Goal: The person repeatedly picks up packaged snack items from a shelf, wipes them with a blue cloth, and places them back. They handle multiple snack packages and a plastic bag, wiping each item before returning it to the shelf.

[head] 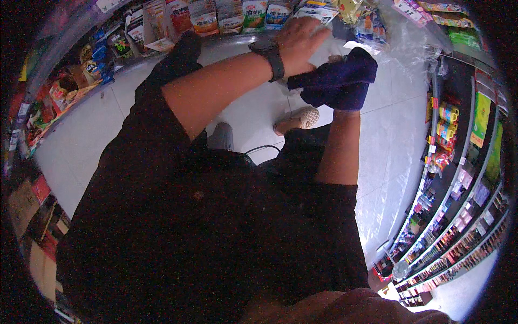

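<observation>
My left hand (301, 44), with a black watch (270, 56) on its wrist, reaches forward with its fingers apart and its thumb down near the cloth. No object shows in it. A dark purple cloth (344, 81) is bunched over my right hand (335, 59) and hides most of it; only some fingertips show at its upper edge. Just beyond my left hand, upright packets (277, 16) stand in a row along the shelf edge, with loose plastic-wrapped packets (370, 30) to their right.
Shelves of packaged goods (445, 121) curve along the right. More packets (91, 67) line the shelf at the left, with cardboard boxes (42, 263) lower down. Clear plastic film (408, 44) hangs at the upper right. A woven shoe (309, 117) is on the tiled floor (380, 133).
</observation>
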Tool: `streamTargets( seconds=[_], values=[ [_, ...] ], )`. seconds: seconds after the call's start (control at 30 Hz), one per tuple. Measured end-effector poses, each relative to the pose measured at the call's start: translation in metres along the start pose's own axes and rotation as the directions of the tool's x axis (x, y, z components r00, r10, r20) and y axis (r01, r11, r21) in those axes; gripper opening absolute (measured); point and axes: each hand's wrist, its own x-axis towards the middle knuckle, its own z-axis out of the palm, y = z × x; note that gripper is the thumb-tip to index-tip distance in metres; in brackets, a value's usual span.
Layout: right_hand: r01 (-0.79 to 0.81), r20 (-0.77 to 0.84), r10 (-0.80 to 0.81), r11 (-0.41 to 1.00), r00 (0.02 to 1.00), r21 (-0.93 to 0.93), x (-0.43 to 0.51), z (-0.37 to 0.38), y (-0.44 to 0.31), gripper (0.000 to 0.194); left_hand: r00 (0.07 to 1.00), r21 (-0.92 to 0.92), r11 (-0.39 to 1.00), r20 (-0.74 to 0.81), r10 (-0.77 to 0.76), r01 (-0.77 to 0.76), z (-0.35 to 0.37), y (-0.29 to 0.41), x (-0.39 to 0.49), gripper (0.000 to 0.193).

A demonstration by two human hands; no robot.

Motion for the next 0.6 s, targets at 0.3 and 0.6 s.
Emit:
streamTargets(
  seconds=[0.3,0.6],
  values=[
    [-0.077,-0.006,0.179,0.454,0.984,0.888,-0.009,0.015,-0.041,0.03,0.864,-0.462,0.788,-0.085,-0.497,0.408,0.009,0.003,-0.008,0.092],
    [0.211,-0.064,-0.316,0.757,0.947,-0.618,-0.01,0.057,-0.007,0.045,0.681,-0.665,-0.263,0.731,-0.039,0.699,-0.012,0.014,0.001,0.06]
  ],
)
